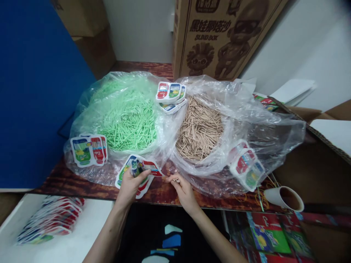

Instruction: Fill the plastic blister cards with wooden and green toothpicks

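Note:
My left hand (131, 185) is closed on a die-cut card packet (154, 168) printed with red Cola and green soda cans. Another such packet lies under it at the table's front edge. Beside its right corner, my right hand (185, 193) pinches a small bunch of short tan sticks (177, 180); only their ends show. Ahead of the left hand, a clear bag holds a heap of light green sticks (134, 128). To its right, a second bag holds tan sticks (201, 129).
Printed packets lie on the bags at left (89, 150), centre back (168, 91) and right (246, 166). A paper cup (274, 197) of brown liquid stands tilted at the right edge. A white tray (90, 226) of stacked packets sits lower left. A large cardboard box (203, 54) stands behind.

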Demonstrator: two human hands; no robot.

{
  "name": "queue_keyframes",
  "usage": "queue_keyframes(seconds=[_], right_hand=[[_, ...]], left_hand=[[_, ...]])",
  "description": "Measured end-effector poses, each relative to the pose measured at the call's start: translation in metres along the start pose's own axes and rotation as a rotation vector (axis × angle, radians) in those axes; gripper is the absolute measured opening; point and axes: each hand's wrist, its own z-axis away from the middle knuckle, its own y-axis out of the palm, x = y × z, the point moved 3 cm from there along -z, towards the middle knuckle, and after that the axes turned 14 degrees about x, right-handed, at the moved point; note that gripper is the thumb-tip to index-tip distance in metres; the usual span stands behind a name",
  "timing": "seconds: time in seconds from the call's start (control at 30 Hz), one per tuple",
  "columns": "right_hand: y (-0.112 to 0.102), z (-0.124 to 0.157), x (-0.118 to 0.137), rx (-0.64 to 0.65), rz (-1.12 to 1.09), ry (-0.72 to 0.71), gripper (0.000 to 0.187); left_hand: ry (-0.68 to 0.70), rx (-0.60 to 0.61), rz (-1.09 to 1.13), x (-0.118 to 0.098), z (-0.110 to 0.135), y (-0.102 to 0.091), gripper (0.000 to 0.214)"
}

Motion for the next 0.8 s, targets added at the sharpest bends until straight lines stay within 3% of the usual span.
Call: queue_keyframes(seconds=[0.27,0.6,0.7,0.8], right_hand=[[-0.001,0.001,0.000,-0.007,0.013,0.008,0.017],[0.002,0.001,0.004,-0.018,-0.030,0.029,0.017],[-0.018,-0.004,0.018,-0.013,-0.153,0.081,0.015],[-0.066,-0.015,0.037,-0.021,-0.057,0.145,0.013]], left_hand=[[0.046,-0.130,-0.142,-0.012,0.005,0.002,0.025],[0.162,-0.041,-0.434,-0.022,0.005,0.009,0.011],[0.136,0.019,-0.434,-0.021,0.002,0.013,0.013],[0.083,0.058,-0.371,-0.021,0.002,0.017,0.017]])
